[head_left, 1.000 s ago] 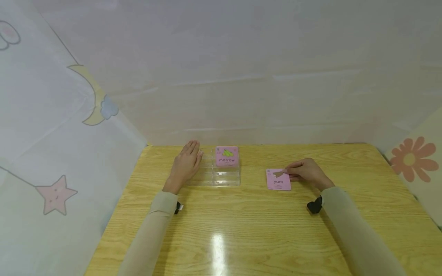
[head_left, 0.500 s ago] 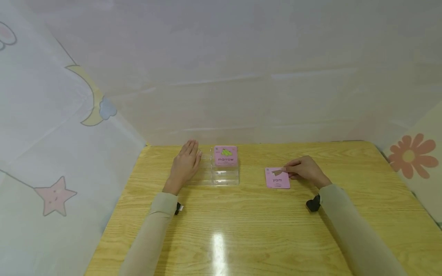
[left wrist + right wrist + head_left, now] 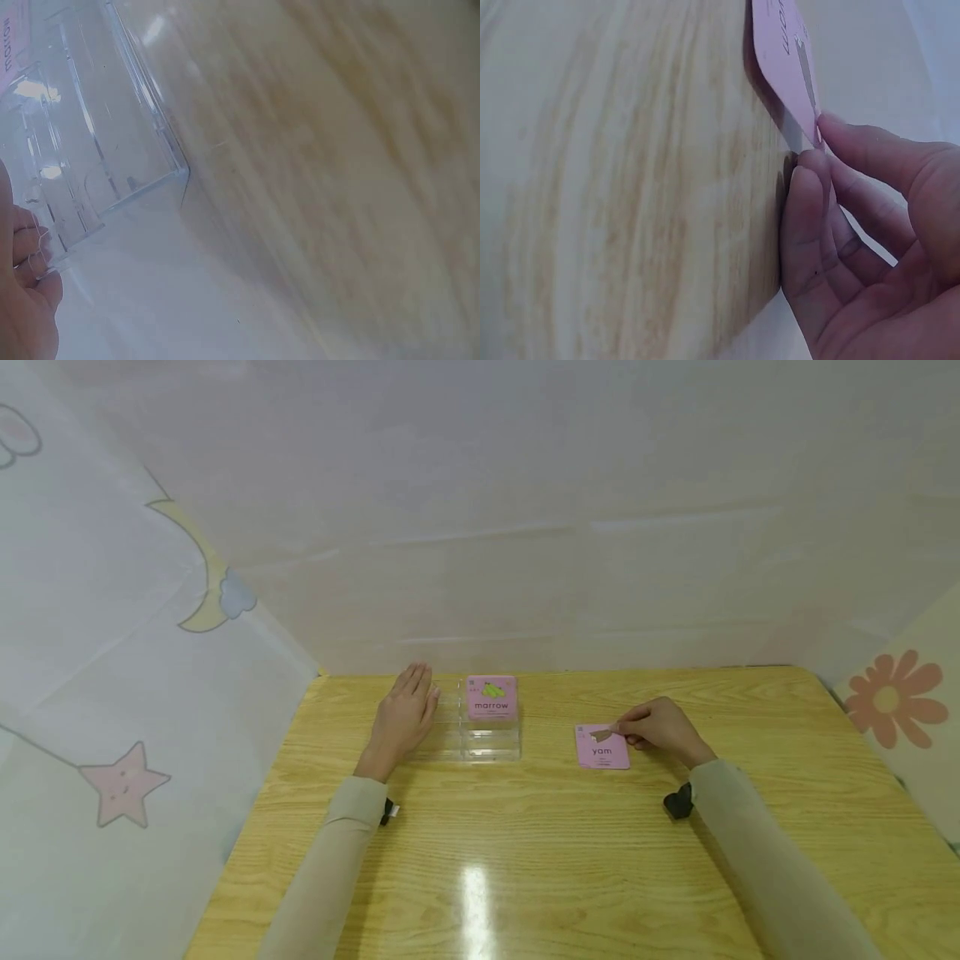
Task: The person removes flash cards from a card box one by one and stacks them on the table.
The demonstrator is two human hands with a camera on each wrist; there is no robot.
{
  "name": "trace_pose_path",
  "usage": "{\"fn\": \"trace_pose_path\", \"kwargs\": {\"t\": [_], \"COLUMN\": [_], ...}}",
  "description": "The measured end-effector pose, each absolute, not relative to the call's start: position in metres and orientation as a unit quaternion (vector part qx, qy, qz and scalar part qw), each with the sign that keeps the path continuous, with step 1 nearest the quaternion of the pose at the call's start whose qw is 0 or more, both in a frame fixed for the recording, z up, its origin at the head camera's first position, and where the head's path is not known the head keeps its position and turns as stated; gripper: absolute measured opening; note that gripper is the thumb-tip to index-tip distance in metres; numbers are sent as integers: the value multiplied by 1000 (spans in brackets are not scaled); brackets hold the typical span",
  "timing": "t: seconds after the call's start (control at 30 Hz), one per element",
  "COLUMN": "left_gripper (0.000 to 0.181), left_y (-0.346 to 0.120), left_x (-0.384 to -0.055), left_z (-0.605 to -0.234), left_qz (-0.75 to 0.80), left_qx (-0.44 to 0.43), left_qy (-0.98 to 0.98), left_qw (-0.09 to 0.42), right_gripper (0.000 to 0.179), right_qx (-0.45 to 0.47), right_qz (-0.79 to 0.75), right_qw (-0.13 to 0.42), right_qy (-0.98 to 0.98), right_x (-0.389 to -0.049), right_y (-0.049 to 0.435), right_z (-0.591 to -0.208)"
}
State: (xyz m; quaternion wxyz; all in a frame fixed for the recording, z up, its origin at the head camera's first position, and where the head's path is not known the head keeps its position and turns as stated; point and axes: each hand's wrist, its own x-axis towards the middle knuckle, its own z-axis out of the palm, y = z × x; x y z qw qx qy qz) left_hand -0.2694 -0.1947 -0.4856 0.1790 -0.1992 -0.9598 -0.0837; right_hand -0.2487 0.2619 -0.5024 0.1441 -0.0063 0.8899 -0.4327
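My left hand (image 3: 403, 717) rests on the left side of a clear plastic rack (image 3: 491, 753), its fingers lying straight and together in the head view. Part of the rack is hidden under it. From the left wrist, several fingers (image 3: 30, 244) show against the rack's clear edge. A pink card with the word marrow (image 3: 492, 697) sits in the rack's back right slot. To the right, my right hand (image 3: 663, 728) pinches the upper right edge of a pink yam card (image 3: 602, 749) between thumb and fingers. In the right wrist view that card (image 3: 784, 60) tilts up from the table.
The wooden table (image 3: 525, 860) has a bright reflection near its front. A pale cloth wall (image 3: 525, 568) rises behind it, and printed cloth with a moon (image 3: 197, 560) and a flower (image 3: 888, 700) stands at the sides. Black bands (image 3: 678, 802) sit at both wrists.
Both hands, the rack and the yam card stay nearly where they were. The view has shifted only slightly.
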Motion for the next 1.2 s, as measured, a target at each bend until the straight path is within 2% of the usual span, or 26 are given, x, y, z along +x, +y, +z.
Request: {"fn": "trace_pose_path", "kwargs": {"t": [0.37,0.63,1.03,1.2], "left_gripper": [59,57,58,58], "left_y": [-195,-194,-193,-193], "left_x": [-269,-271,-271,-271], "left_z": [-487,-489,-488,-487], "left_qz": [-83,-83,-83,-84], "left_qx": [-199,-201,-197,-195], "left_qy": [-960,-958,-960,-962], "left_qw": [179,188,180,174], "right_gripper": [32,38,46,44], "right_qx": [-10,-5,-7,-16], "right_qz": [-409,-381,-428,-415], "right_qw": [121,83,85,71], "right_qy": [904,921,900,907], "right_x": [-249,-250,-247,-247], "right_y": [263,262,248,242], "right_z": [-500,-494,-477,-473]}}
